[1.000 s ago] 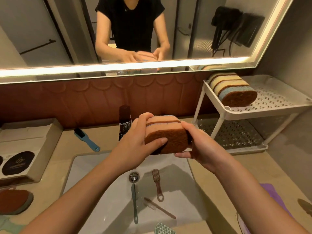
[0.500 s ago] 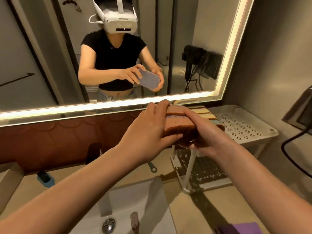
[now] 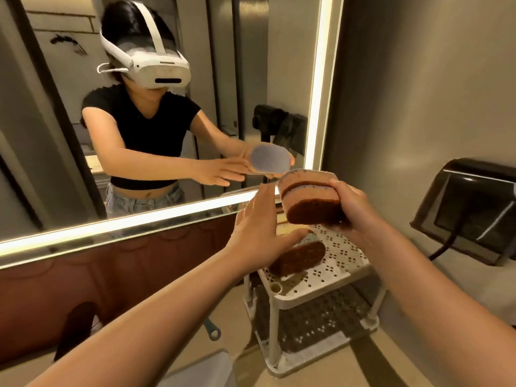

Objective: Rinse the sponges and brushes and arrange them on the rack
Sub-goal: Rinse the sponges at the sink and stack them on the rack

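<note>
rack (image 3: pixel 339 270) below, right hand (image 3: pixel 352 209) grips stacked sponges (image 3: pixel 308 201), long axis sideways.

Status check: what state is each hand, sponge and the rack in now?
Left hand: open, holding nothing.
Right hand: grips the stacked sponges.
Stacked sponges: in the air, off the rack.
Shelved sponges: resting on the top shelf, partly hidden.
Rack: upright on the counter.

The sponge stack (image 3: pixel 310 202) is above the rack (image 3: pixel 339 265) (other sponges (image 3: pixel 300 256) on it).
</note>
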### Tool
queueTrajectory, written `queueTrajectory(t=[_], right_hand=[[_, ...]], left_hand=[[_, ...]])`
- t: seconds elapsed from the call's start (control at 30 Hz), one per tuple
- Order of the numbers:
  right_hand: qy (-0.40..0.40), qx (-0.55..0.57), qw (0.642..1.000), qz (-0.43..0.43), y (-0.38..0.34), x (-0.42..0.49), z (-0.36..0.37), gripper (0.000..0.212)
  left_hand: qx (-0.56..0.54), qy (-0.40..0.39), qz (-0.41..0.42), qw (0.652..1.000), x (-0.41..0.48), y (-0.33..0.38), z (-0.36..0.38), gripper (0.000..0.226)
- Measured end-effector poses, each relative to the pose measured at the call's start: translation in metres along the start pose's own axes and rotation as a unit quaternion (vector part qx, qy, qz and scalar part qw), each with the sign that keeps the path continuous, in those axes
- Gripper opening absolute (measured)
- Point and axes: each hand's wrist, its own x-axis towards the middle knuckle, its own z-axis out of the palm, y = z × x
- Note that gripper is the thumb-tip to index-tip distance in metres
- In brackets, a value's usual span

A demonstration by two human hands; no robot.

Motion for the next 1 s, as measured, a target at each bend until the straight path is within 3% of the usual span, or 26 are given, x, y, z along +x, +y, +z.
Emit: queueTrajectory(t=[0.13, 0.27, 0.53, 0.67, 1.0], right_hand=[[0.047, -0.018, 0.999, 0.002, 0.007, 0.031, -0.019, 0.012], [0.074, -0.038, 0.997, 0.006, 0.019, 0.054, -0.036, 0.014], [0.112, -0.14, 0.984, 0.009, 0.037, 0.088, -0.049, 0.034], [0.104, -0.168, 0.98, 0.001, 0.034, 0.103, -0.043, 0.034], [0.102, -0.177, 0.978, 0.047, 0.045, 0.13, -0.038, 0.044]], left_hand=[[0.138, -0.146, -0.051, 0.978, 0.008, -0.015, 0.025, 0.093], [0.162, -0.185, -0.07, 0.967, 0.013, -0.026, 0.035, 0.093], [0.152, -0.152, -0.082, 0.973, 0.009, -0.032, 0.049, 0.089], [0.139, -0.139, -0.072, 0.978, 0.007, -0.035, 0.05, 0.088], [0.129, -0.127, -0.065, 0.981, 0.005, -0.038, 0.053, 0.087]])
